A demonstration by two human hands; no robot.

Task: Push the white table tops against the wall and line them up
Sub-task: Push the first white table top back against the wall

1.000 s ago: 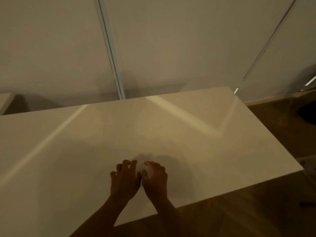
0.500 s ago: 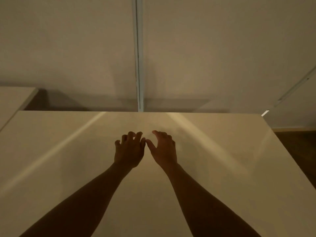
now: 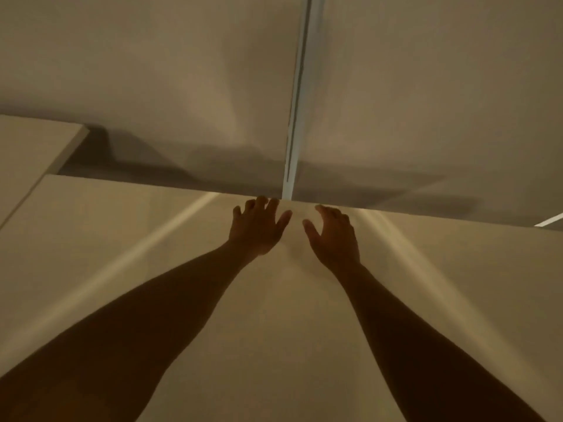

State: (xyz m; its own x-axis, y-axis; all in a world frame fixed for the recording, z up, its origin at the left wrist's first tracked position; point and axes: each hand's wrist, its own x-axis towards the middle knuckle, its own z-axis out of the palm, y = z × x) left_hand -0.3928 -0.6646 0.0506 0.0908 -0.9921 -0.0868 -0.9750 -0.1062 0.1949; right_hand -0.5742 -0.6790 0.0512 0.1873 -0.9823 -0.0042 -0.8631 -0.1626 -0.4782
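Pressing evenly, the white table top [image 3: 426, 300] is best slid square to the wall [image 3: 152, 71] by the left hand [image 3: 259, 228] and right hand [image 3: 335, 236], both loosely spread, holding nothing.

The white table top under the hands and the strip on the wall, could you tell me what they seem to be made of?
White table top: likely laminated or lacquered board, semi-gloss, since it mirrors pale light streaks. Strip: possibly metal or plastic trim, smooth and pale; too dim to settle.
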